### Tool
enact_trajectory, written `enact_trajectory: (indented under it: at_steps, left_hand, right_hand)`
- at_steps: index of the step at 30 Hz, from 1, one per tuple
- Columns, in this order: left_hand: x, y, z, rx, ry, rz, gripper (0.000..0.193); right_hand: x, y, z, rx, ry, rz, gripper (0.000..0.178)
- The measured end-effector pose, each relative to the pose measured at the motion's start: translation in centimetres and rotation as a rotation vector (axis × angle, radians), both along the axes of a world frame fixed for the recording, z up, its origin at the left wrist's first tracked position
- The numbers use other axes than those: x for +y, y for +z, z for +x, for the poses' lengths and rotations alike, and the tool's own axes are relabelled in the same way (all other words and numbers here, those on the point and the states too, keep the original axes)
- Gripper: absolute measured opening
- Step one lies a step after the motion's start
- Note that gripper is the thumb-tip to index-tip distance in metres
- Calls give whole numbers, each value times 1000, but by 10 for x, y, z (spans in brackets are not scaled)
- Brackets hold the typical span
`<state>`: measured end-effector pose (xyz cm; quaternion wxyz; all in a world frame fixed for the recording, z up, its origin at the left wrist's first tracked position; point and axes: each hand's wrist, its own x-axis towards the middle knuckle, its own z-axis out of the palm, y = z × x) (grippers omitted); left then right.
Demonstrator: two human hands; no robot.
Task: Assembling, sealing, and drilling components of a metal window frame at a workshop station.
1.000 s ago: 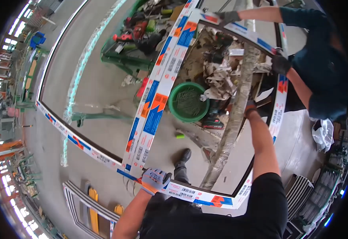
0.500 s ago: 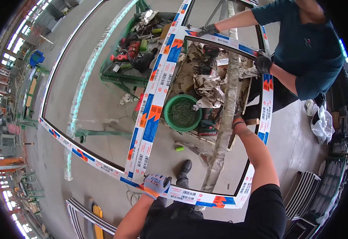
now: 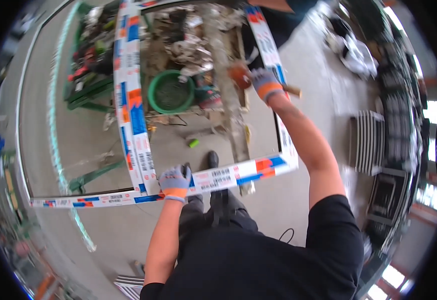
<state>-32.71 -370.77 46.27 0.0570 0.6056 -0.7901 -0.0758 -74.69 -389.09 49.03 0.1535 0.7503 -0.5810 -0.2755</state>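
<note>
A large window frame [image 3: 223,176], wrapped in white film with blue and orange print, spans the view. My left hand [image 3: 175,181], in a grey and orange glove, is closed around its near bar, beside the junction with the middle bar [image 3: 137,120]. At the frame's right bar, my gloved right hand [image 3: 266,84] is closed on a mallet. The blurred reddish-brown mallet head [image 3: 239,76] lies left of the hand, inside the frame's opening. Its wooden handle end [image 3: 293,91] sticks out to the right.
Beneath the frame, a cluttered bench holds a green basin [image 3: 171,92] of screws. A long wrapped bar [image 3: 231,110] crosses there. A green tool cart [image 3: 91,95] stands left. Another person's arm [image 3: 274,5] shows at top. White bags [image 3: 356,55] and stacked striped profiles [image 3: 367,140] lie right.
The view has swung, shifting the scene leftward and turning it. My right hand and the mallet are farther forward along the right bar. The other person has mostly left the picture at the top.
</note>
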Motion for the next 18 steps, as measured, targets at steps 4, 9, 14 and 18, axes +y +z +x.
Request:
enact_trajectory:
  at_steps: [4, 9, 14, 18]
  left_hand:
    - [8, -34, 2, 55, 63, -49, 37]
    - [28, -9, 5, -5, 41, 267, 42]
    - [60, -18, -17, 59, -3, 160, 42]
    - [78, -13, -95, -21, -168, 226, 44]
  right_hand:
    - [70, 103, 32, -243, -336, -308, 13]
    - [297, 96, 51, -750, -696, -318, 37]
    - [465, 65, 77, -1086, -1213, -409, 31]
    - [482, 101, 55, -1588, -1394, -612, 20]
